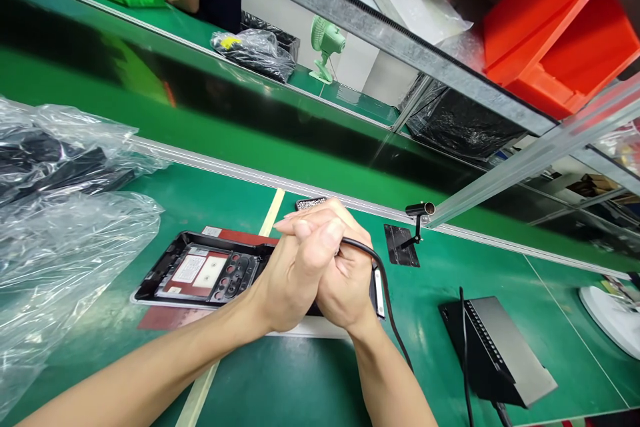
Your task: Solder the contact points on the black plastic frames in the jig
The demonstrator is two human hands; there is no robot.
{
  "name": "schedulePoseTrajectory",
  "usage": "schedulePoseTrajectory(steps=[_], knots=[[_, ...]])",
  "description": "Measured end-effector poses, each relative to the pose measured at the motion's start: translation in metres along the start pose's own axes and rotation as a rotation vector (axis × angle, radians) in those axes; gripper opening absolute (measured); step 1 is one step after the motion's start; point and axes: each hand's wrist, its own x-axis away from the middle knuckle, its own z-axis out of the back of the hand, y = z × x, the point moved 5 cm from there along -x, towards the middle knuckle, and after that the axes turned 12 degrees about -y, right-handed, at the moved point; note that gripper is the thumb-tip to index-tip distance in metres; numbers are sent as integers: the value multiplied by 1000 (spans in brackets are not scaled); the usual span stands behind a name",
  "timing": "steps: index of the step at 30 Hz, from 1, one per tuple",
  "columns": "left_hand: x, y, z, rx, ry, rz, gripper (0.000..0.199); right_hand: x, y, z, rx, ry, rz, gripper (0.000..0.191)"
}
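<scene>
Open black housing on a work desk, with both hands closed together above it. The green desk (280, 380) extends beneath and to either side of the hands. Well to the left of the left hand (287, 280), clear plastic wrapping (90, 233) lies heaped around dark contents. Directly below the hands, and reaching out on both sides of them, is the black housing (147, 289), open side up, on a reddish mat (170, 319). Well to the right of the right hand (347, 280) rests a grey-and-black device (505, 330), apart from the housing. The right hand is clenched about a black cable (383, 273), which leaves near the thumbs and runs down past that hand's right side; whatever it leads to is hidden. The left hand is folded against the right, fingers curled; its own grasp cannot be told. Left of the left hand, a black insert with round openings (244, 273) sits inside the housing. Just beyond the hands, a small dish (299, 205) holds many bright pieces.

Stage of work: judged partway. The insert appears to be in place; no cover lies over the visible portion, and the dish is well stocked. Whether anything is fastened beneath the hands cannot be seen.
</scene>
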Motion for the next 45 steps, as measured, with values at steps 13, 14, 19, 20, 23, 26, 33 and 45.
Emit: schedulePoseTrajectory(steps=[13, 14, 19, 20, 23, 26, 33, 45], knots=[[1, -5, -2, 0, 49, 43, 45, 1, -2, 0, 22, 23, 25, 24], [2, -6, -3, 4, 44, 49, 45, 1, -1, 1, 27, 23, 22, 24], [4, -8, 0, 22, 59, 60, 47, 1, -1, 1, 56, 24, 12, 25], [4, -7, 0, 28, 54, 61, 47, 1, -1, 1, 59, 25, 16, 25], [1, -3, 0, 34, 2, 44, 46, 0, -2, 1, 52, 25, 12, 25], [0, 1, 0, 25, -35, 22, 46, 0, -1, 1, 39, 21, 3, 25], [1, -3, 2, 4, -4, 55, 44, 1, 1, 1, 28, 22, 14, 25], [8, -6, 10, 10, -59, 42, 47, 3, 4, 2, 47, 31, 19, 18]])
